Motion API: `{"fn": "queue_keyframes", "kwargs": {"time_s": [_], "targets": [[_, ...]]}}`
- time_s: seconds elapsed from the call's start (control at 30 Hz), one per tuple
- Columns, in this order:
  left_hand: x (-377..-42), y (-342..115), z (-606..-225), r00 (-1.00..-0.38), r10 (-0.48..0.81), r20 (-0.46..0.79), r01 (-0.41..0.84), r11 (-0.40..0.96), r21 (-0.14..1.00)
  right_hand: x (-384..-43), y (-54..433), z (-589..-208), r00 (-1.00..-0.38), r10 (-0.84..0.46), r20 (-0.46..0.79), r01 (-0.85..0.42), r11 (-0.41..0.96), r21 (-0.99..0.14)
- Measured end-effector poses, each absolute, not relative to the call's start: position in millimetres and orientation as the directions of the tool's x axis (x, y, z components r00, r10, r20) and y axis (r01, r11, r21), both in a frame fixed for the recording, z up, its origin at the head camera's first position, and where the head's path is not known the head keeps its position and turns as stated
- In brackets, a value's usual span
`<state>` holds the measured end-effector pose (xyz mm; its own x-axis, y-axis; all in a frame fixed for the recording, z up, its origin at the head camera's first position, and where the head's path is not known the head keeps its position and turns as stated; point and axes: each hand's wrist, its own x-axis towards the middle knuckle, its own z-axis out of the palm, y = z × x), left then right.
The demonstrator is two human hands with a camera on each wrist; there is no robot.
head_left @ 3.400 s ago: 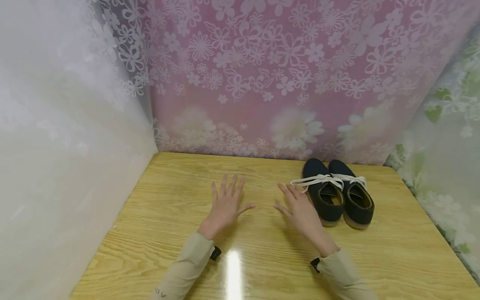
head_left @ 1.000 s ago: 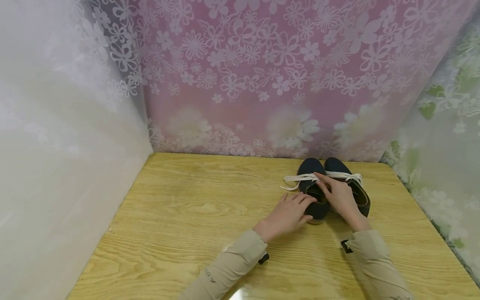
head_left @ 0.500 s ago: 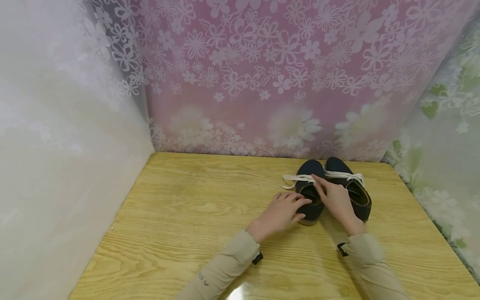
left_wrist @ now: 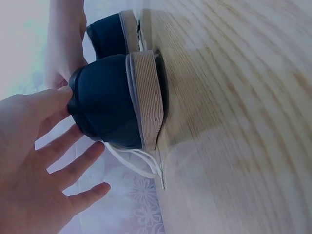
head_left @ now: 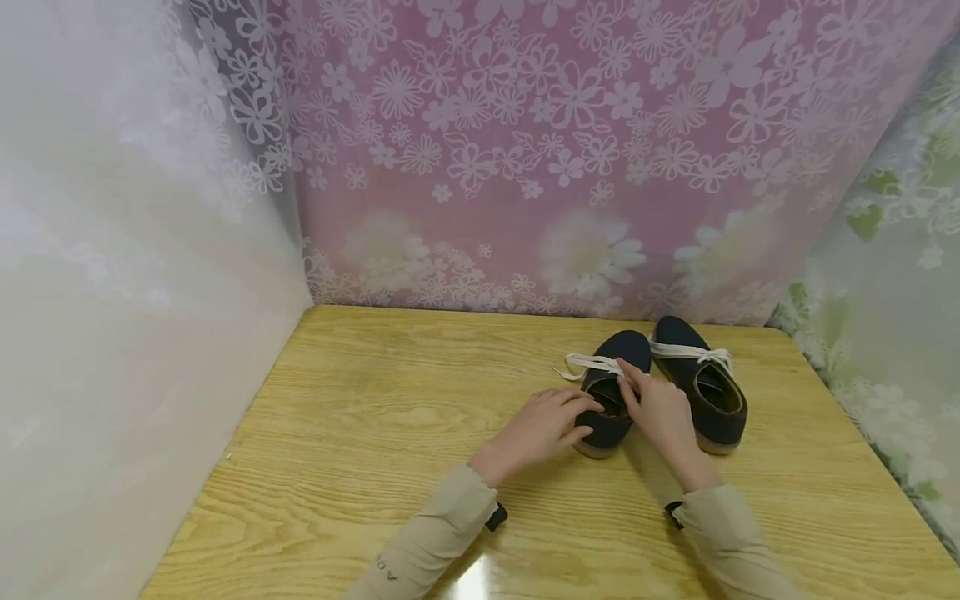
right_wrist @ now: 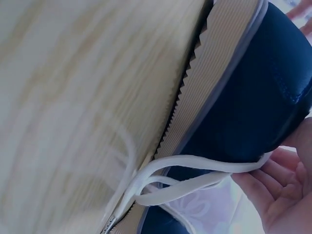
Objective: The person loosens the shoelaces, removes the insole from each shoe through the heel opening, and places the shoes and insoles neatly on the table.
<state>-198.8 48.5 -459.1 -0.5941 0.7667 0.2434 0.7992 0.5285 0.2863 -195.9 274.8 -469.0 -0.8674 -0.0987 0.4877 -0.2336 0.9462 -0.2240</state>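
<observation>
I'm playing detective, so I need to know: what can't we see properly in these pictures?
- Head view: part of the held shoe's right side, behind the right grip.
- Head view: the letters on the left sleeve, too small to read surely.
- Left wrist view: most of the other shoe, hidden by the held shoe.
- Left wrist view: the rest of the left grip, cut off by the left edge.
</observation>
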Motion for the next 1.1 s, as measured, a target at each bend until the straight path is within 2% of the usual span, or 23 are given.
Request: {"fn": "queue_keyframes", "kwargs": {"time_s": [0.23, 0.37, 0.53, 0.63, 0.73, 0.87, 1.1], "targets": [[-202.5, 42.2, -454.8, -0.577, 0.767, 0.281, 0.811, 0.496, 0.311, -190.8, 264.9, -467.2, -0.82, -0.136, 0.555, -0.271, 0.948, -0.168], [-202.1, 43.5, -453.1, -0.596, 0.751, 0.284, 0.799, 0.517, 0.308, -190.3, 267.8, -461.5, -0.816, -0.133, 0.562, -0.303, 0.927, -0.221], [-193.7, 55.2, -451.5, -0.708, 0.647, 0.282, 0.706, 0.648, 0.287, -200.9, 288.5, -457.4, -0.821, -0.069, 0.567, -0.307, 0.89, -0.336], [-187.4, 66.8, -451.6, -0.79, 0.557, 0.256, 0.612, 0.734, 0.293, -208.2, 301.1, -459.8, -0.859, -0.09, 0.504, -0.281, 0.905, -0.318], [-183.1, 80.4, -454.7, -0.846, 0.494, 0.202, 0.533, 0.795, 0.289, -213.1, 307.8, -463.8, -0.903, -0.138, 0.407, -0.262, 0.928, -0.267], [-179.7, 96.6, -460.5, -0.893, 0.43, 0.134, 0.45, 0.851, 0.269, -215.5, 307.4, -467.3, -0.921, -0.149, 0.36, -0.25, 0.935, -0.251], [-178.6, 110.1, -465.9, -0.92, 0.354, 0.168, 0.386, 0.894, 0.226, -217.3, 303.2, -471.4, -0.914, -0.109, 0.391, -0.218, 0.945, -0.246]]}}
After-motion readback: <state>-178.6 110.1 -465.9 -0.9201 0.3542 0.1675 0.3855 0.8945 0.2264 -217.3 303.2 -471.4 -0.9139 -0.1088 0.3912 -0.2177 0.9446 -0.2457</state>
